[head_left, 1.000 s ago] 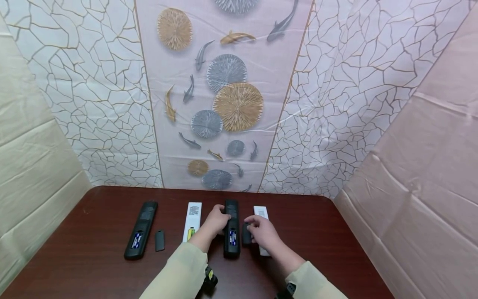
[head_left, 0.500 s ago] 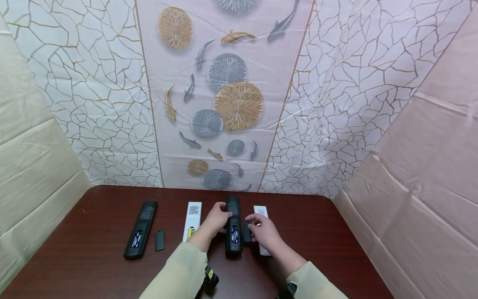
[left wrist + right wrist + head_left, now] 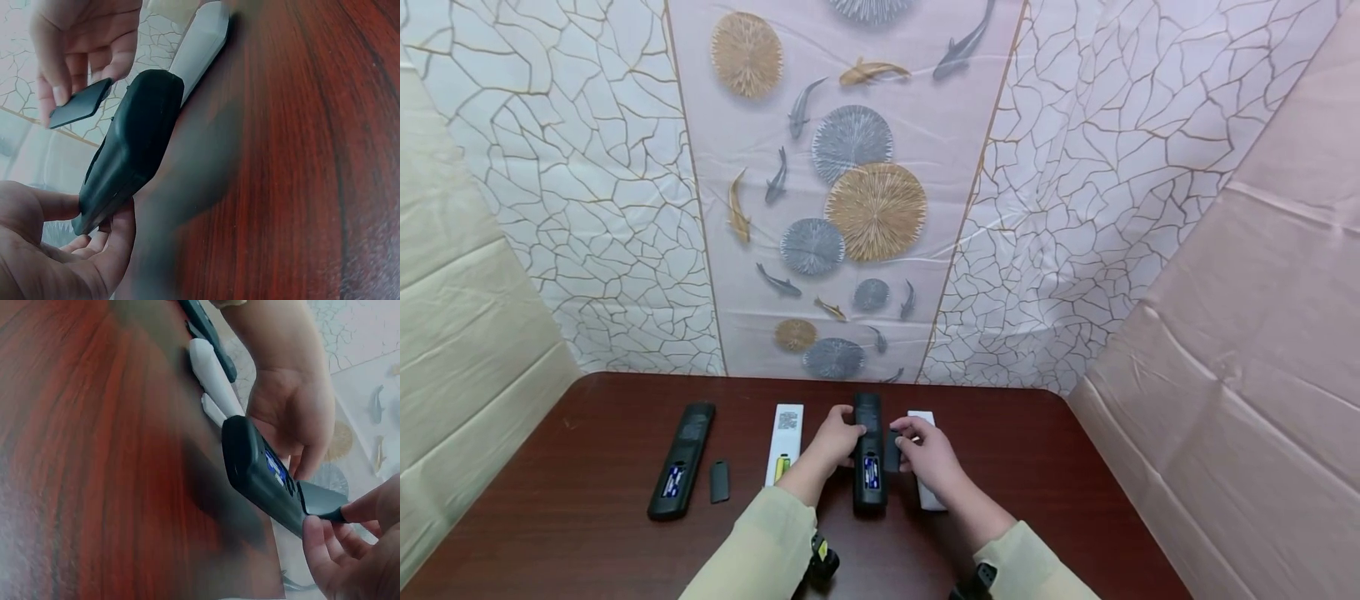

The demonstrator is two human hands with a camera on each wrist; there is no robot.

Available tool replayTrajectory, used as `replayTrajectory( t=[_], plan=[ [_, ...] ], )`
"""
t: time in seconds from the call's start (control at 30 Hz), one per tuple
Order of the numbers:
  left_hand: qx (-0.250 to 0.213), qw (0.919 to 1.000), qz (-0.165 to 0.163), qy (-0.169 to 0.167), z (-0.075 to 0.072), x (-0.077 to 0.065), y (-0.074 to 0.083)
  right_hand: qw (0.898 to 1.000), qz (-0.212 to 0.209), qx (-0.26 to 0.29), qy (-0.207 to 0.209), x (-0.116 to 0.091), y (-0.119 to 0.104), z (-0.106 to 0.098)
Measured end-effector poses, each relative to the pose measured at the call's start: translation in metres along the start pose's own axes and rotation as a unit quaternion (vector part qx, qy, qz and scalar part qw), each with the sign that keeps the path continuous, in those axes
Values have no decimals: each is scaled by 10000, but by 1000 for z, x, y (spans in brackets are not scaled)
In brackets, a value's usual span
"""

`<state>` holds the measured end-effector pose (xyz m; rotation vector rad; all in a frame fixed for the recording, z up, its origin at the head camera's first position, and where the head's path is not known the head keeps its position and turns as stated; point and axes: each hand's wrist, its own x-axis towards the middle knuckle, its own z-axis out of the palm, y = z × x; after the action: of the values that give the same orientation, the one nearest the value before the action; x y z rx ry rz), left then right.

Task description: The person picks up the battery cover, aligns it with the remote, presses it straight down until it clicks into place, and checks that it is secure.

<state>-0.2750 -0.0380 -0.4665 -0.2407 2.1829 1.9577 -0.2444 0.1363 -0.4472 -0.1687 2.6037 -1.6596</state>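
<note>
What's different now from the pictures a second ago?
The small cover in the right hand moved up the head view, closer to the black remote. That remote, in the left hand, shifted slightly right. Neither hand let go. The far-left remote, the loose cover beside it and both white remotes stayed put.

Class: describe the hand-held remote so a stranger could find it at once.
Start at the dark red table, then find the left hand. It grips a black remote with blue batteries showing. The similar remote farther left lies untouched.
</note>
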Motion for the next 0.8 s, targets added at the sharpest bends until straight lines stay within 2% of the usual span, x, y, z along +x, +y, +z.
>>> replayTrajectory(
  t=[0.37, 0.53, 0.8],
  plan=[
    [79, 10000, 10, 9, 1, 1, -2, 9972, -92, 385, -629, -9, -3, 16],
    [65, 10000, 34, 15, 1, 1, -1, 9962, -74, 506, -700, -12, -5, 17],
    [-5, 10000, 55, -32, 0, -2, -2, 9961, -23, 403, -788, -13, -2, 18]
  ],
)
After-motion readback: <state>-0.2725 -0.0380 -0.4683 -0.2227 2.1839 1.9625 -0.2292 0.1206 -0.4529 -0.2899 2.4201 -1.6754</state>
